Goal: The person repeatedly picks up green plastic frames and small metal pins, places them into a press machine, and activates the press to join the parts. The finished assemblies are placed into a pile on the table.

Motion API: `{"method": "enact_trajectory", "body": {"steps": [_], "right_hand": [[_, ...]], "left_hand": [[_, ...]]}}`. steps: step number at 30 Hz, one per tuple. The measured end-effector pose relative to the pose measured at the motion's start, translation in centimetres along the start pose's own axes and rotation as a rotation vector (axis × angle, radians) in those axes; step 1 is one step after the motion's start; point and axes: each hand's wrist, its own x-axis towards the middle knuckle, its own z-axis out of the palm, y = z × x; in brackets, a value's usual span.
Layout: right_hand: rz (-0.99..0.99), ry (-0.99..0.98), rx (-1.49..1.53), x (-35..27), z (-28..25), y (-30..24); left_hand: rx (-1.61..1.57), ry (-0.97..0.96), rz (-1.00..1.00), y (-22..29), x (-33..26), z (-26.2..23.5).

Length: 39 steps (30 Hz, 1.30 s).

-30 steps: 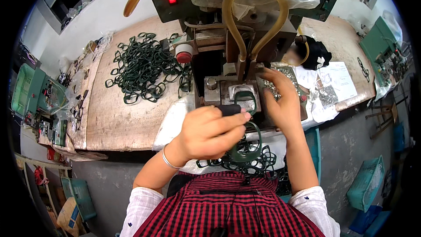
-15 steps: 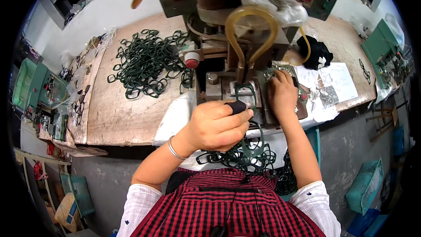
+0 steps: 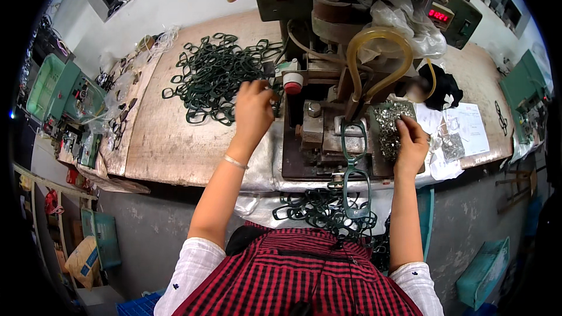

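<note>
Head view: the left hand (image 3: 253, 107) reaches into the pile of dark green frames (image 3: 218, 76) on the bench (image 3: 170, 146), fingers curled on one. The right hand (image 3: 411, 143) pinches small metal parts (image 3: 387, 126) beside the press (image 3: 333, 82).

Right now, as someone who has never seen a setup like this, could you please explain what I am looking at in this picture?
The view comes from a camera worn on a person's head, looking down, so the forearms enter from below and straight edges bend near the rim. The person sits at a wooden workbench in front of a small bench press machine with red lights and a yellowish hose. The left hand reaches to the pile of dark green eyeglass frames on the bench; whether it grips one cannot be told. The right hand rests on a tray of small shiny metal parts. One green frame hangs from the machine's base, and more finished-looking frames lie in the lap.
</note>
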Motion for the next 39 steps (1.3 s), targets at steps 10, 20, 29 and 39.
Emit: {"method": "enact_trajectory", "body": {"steps": [10, 20, 29, 39], "right_hand": [[-0.162, -0.164, -0.222, -3.4, -3.9, -5.5], [-0.016, -0.365, 0.256, -3.4, 4.8, -9.1], [0.167, -0.361, 0.457, -5.8, 5.1, -13.3], [-0.533, -0.096, -0.897, -1.1, -3.1, -0.7]], "left_hand": [[-0.093, -0.069, 0.005, -8.4, -2.8, 1.1], [-1.254, 0.470, -0.426, 4.8, -1.8, -6.2], [-1.301, 0.397, 0.036, 12.0, 4.8, -11.3], [-0.506, 0.171, 0.805, 13.8, 0.4, -8.6]]}}
